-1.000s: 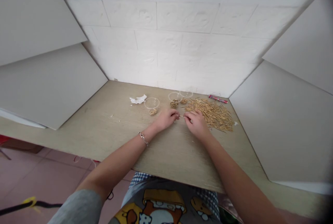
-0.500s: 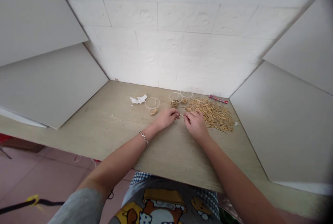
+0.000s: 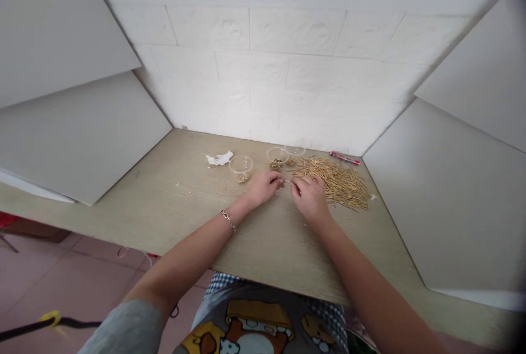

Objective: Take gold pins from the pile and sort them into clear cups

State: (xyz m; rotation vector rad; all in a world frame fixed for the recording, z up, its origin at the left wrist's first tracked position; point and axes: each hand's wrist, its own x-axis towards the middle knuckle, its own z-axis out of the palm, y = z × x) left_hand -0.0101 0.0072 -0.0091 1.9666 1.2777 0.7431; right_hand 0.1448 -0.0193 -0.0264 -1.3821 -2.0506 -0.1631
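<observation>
A thin, short pale stick (image 3: 287,181) spans the gap between my two hands, just above the table. My left hand (image 3: 266,187) pinches its left end between thumb and fingertips, and my right hand (image 3: 308,195) grips the right end the same way. What else the fingertips may cover cannot be made out. Close beside my right hand lies a wide pile of thin golden-brown sticks (image 3: 343,184). Beyond my hands are clear plastic cups (image 3: 278,149) (image 3: 240,157) (image 3: 295,147) with small bundles of sticks (image 3: 275,165) low in them.
Crumpled white tissue-like material (image 3: 219,158) lies left of the cups. A red tube-shaped item (image 3: 345,158) rests at the back right. White boards (image 3: 460,195) (image 3: 86,135) stand on both sides of the wooden table (image 3: 164,189), and a white wall (image 3: 267,80) closes the back.
Both hands keep almost the same place and pinch, with the stick still between them. The view has shifted very slightly.
</observation>
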